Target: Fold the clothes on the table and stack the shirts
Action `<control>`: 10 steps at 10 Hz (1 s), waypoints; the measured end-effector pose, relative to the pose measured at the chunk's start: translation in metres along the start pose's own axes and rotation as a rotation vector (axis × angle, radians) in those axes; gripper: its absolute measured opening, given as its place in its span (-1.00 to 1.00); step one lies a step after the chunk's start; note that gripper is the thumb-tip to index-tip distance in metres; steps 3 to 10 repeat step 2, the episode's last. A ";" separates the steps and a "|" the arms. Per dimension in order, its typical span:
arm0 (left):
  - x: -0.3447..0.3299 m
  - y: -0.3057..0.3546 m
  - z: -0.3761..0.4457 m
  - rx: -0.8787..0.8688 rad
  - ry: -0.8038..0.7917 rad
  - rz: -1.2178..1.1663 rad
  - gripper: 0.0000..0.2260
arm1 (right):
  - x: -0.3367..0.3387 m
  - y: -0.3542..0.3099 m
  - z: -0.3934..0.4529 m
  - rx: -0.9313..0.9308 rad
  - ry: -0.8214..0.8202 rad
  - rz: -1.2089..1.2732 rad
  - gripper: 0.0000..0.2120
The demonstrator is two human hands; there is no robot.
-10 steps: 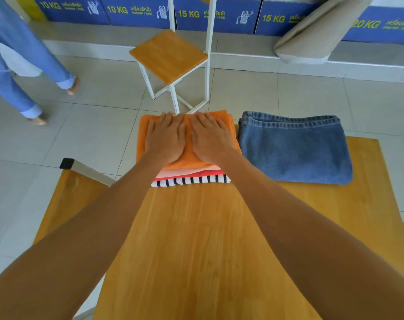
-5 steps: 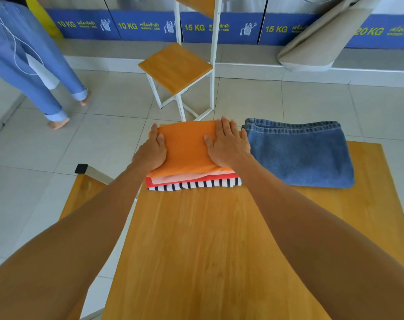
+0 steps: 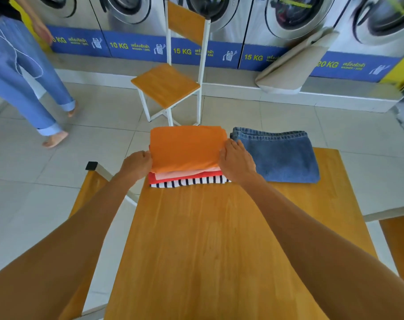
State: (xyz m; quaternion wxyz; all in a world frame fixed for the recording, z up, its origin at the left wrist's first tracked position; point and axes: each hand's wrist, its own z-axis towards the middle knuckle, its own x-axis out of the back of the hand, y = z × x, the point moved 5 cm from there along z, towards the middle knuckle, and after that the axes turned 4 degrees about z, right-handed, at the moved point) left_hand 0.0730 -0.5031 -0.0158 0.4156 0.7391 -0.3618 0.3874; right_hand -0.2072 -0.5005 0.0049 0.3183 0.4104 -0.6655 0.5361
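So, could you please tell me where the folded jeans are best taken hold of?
Probably by the two short sides of the jeans, a hand from each side, fingers slid underneath: they lie flat on the table in a thick, floppy fold.

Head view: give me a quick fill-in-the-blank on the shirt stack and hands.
1. The top shirt of the stack is ____.
2. The bottom shirt has black and white ____.
3. The folded jeans lie to the stack's ____.
4. The left hand and right hand flank the ____.

Answers: orange; stripes; right; stack
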 end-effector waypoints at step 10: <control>0.026 0.011 -0.052 -0.194 0.054 -0.044 -0.64 | 0.016 -0.015 -0.052 -0.014 0.030 -0.046 -0.56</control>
